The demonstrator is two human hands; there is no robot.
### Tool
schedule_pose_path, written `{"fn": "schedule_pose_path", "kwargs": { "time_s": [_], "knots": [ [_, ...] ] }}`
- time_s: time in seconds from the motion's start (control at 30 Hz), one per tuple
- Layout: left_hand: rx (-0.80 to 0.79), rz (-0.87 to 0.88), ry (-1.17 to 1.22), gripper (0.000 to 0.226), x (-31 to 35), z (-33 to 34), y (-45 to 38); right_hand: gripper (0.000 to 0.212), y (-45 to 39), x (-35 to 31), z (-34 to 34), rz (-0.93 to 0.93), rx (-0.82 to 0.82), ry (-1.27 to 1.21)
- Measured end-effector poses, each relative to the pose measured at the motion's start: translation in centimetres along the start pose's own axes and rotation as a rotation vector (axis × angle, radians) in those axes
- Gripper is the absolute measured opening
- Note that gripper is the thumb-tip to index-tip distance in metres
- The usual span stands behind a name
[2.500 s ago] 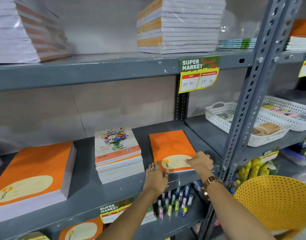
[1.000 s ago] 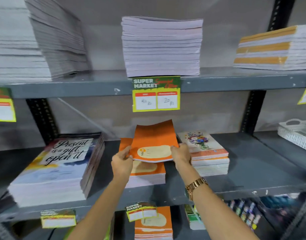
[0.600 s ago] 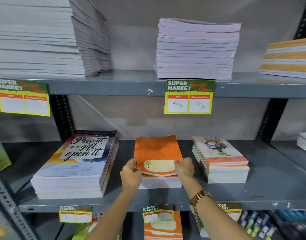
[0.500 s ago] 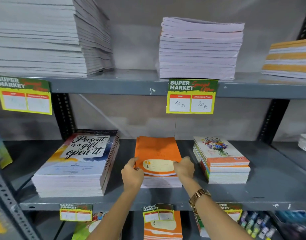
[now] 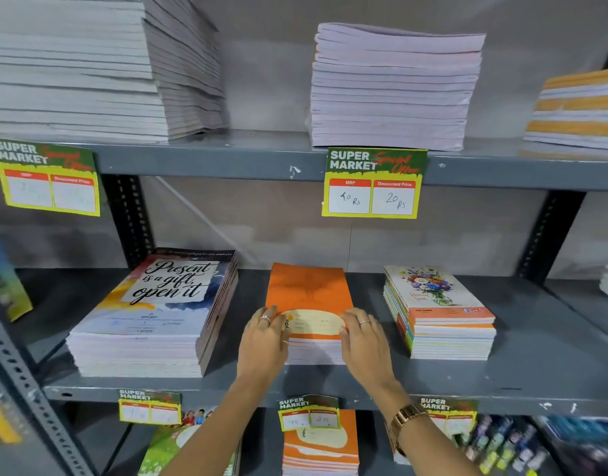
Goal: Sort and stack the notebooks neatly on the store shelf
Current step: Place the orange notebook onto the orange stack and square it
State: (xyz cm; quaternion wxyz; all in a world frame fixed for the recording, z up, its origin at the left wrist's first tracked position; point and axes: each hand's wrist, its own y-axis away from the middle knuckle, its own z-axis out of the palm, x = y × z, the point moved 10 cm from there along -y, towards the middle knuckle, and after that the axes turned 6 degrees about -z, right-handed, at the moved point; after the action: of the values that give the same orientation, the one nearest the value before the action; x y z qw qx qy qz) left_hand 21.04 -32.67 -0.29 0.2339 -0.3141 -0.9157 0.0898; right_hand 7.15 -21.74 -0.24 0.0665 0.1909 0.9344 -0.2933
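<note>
A stack of orange notebooks (image 5: 307,290) lies flat in the middle of the grey middle shelf (image 5: 536,355). My left hand (image 5: 264,341) clasps the stack's front left corner, fingers lying on the top cover. My right hand (image 5: 364,341), with a gold watch on its wrist, clasps the front right corner the same way. To the left stands a taller stack with "Present is a gift, open it" covers (image 5: 151,314). To the right is a stack with floral covers (image 5: 436,304).
The upper shelf carries a large pale stack (image 5: 89,70), a lilac stack (image 5: 392,87) and an orange-striped stack (image 5: 581,108). A price tag (image 5: 373,183) hangs from its edge. More orange notebooks (image 5: 319,444) lie on the lower shelf. A perforated upright (image 5: 24,379) stands at left.
I carried orange notebooks from the right bay to the orange stack in this one. They were tilted above it, then lowered, and now lie flat with both hands at the front corners.
</note>
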Motion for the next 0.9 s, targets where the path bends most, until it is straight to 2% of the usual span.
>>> {"fn": "schedule_pose_path", "kwargs": {
  "time_s": [0.1, 0.2, 0.37, 0.53, 0.9],
  "knots": [
    [-0.076, 0.174, -0.094, 0.047, 0.4, 1.9, 0.6, 0.041, 1.2, -0.3, 1.7, -0.097, -0.096, 0.028],
    [-0.137, 0.230, -0.187, 0.052, -0.2, 3.2, 0.8, 0.050, 1.9, -0.2, 3.2, -0.159, -0.168, 0.048],
    [-0.168, 0.117, -0.119, 0.054, -2.3, 3.1, 0.2, 0.053, 2.2, 0.3, 3.8, -0.118, -0.166, 0.035],
    [-0.198, 0.106, -0.100, 0.051, -2.4, 3.0, 0.1, 0.046, 2.0, 0.4, 3.8, -0.098, -0.149, 0.021],
    [-0.239, 0.081, -0.120, 0.054, -2.5, 3.4, 0.1, 0.044, 1.6, 0.8, 3.4, -0.093, -0.179, -0.012]
  ]
}}
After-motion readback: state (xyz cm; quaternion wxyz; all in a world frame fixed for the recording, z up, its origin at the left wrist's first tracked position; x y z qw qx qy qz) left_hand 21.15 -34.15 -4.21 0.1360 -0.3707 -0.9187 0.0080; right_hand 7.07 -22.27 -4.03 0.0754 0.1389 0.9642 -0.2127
